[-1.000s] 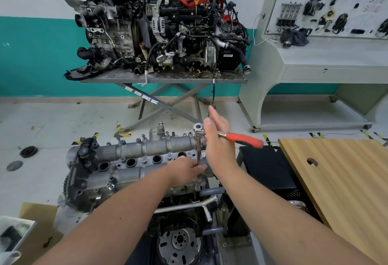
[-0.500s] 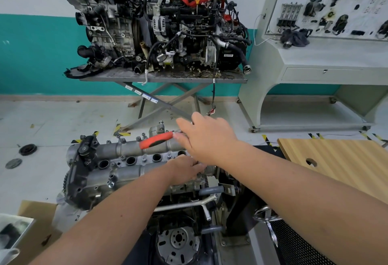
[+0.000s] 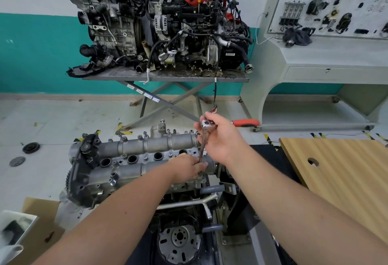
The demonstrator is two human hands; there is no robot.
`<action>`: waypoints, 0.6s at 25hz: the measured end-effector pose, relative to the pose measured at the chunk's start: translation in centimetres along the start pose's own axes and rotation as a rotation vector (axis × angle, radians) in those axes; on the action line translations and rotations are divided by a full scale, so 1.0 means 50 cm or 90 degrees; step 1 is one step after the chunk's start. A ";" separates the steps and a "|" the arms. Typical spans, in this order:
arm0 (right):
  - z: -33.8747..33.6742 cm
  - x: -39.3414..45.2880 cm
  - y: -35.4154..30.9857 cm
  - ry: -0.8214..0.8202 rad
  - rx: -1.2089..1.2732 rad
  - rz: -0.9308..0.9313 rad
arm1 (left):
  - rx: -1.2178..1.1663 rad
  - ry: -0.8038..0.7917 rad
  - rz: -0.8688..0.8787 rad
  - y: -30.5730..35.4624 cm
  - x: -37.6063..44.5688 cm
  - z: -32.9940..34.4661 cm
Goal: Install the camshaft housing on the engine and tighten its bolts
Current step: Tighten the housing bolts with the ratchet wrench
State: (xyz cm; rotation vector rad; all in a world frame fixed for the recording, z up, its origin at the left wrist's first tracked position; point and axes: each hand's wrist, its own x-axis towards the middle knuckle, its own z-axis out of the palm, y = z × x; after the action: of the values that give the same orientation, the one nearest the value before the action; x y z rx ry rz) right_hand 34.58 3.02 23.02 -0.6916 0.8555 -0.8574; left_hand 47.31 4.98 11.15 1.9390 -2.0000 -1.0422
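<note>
tightening a bolt at the right end of the camshaft housing (image 3: 147,155), seated on the engine (image 3: 134,183). my right hand (image 3: 220,139) grips the ratchet (image 3: 244,122) head; my left hand (image 3: 189,167) curls round the extension (image 3: 202,147). next: swing the handle, keeping the socket square.

Single head-worn wide-angle view, facing forward and down, close over the engine (image 3: 134,168)

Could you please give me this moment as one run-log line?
step: tightening bolt | right hand: holds ratchet | left hand: grips extension bar at camshaft housing | bolt: hidden
</note>
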 end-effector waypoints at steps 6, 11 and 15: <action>-0.034 -0.007 0.073 0.022 -0.342 -0.447 | -0.011 0.004 0.010 0.001 -0.002 0.000; -0.048 0.013 0.055 0.040 -0.880 -0.935 | 0.006 0.022 0.040 -0.006 -0.003 0.003; 0.006 0.000 0.016 0.072 -1.334 -0.629 | -0.011 0.016 0.013 0.003 -0.003 0.004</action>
State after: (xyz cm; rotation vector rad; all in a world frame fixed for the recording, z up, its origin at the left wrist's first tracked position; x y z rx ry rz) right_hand 35.14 3.45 22.54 -3.0798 1.3523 -0.4974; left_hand 47.09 5.18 11.13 1.9102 -1.9869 -1.0222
